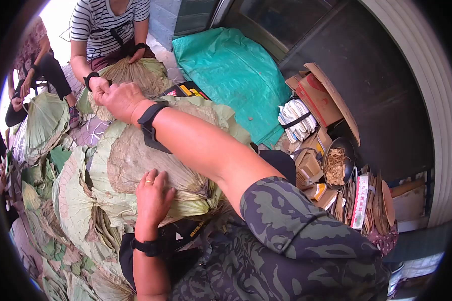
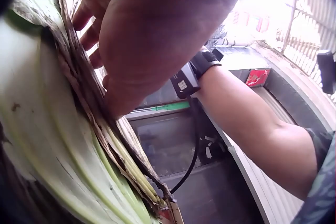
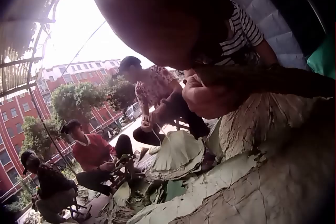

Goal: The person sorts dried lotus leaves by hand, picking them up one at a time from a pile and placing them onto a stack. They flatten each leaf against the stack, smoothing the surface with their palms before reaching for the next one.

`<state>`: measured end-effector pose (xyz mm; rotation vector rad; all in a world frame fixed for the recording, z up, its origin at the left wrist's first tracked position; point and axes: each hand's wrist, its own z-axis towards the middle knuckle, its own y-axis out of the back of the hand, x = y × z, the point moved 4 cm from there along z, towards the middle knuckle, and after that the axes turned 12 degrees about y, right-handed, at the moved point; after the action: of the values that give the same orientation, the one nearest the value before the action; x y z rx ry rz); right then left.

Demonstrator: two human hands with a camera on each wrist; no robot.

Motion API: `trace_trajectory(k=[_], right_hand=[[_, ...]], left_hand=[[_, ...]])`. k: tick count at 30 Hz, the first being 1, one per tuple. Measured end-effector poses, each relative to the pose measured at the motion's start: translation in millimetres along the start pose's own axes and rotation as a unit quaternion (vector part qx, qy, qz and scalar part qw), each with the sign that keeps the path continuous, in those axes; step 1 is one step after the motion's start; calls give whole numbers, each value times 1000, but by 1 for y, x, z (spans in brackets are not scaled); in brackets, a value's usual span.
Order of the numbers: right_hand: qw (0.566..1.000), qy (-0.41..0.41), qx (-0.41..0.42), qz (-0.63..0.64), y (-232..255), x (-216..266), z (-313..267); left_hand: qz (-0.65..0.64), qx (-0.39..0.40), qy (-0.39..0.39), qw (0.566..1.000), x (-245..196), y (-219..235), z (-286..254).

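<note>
A stack of large dried lotus leaves (image 1: 140, 155), brown and pale green, lies fanned out before me. My left hand (image 1: 156, 196) rests on its near side with fingers spread; up close, the left wrist view has this hand (image 2: 152, 40) against the folded leaf edges (image 2: 79, 129). Across the stack reaches my right arm, and my right hand (image 1: 123, 102), fingers bent, meets the hand (image 1: 100, 88) of a person in a striped shirt. In the right wrist view my right hand (image 3: 163, 16) is dark, close to that person's hand (image 3: 207, 98); I cannot tell what it holds.
The striped-shirt person has another leaf bundle (image 1: 135, 75) on their lap. Loose leaves (image 1: 60, 215) cover the ground at left. A green tarp (image 1: 231, 75), cardboard box (image 1: 319, 100) and black pan (image 1: 338, 161) stand at right. Other people sit farther off, one in red (image 3: 93, 153).
</note>
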<state>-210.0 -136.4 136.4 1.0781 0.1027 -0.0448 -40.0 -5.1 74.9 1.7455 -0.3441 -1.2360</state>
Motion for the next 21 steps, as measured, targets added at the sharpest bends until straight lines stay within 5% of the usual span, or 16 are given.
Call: trace_trajectory(k=[1,2,4,9,13,15,18,21], right_hand=[[999,3,-31,-11,6,7,-3],[996,44,83,4,5,9,-1],[991,45,126,21,0,9,-1],[997,40,20,-65,0,7,-11],[984,-105,-59,129,1,-23,-2],[963,-166,-144,154,32,-29,-12],[978,-137,-142,65,69,-43,-35],[913,-179,-341,134,107,-55,-89]], left_hand=[[4,12,-17,1000,-1,-2,0],[5,7,-12,1000,0,-2,0],[2,3,-6,1000,-1,-1,1],[-2,10,-22,1000,4,-3,2],[-18,15,-14,1000,5,0,5],[-22,14,-11,1000,9,-2,8],[-27,13,-20,999,3,-6,10],[-4,-21,-21,1000,0,-1,9]])
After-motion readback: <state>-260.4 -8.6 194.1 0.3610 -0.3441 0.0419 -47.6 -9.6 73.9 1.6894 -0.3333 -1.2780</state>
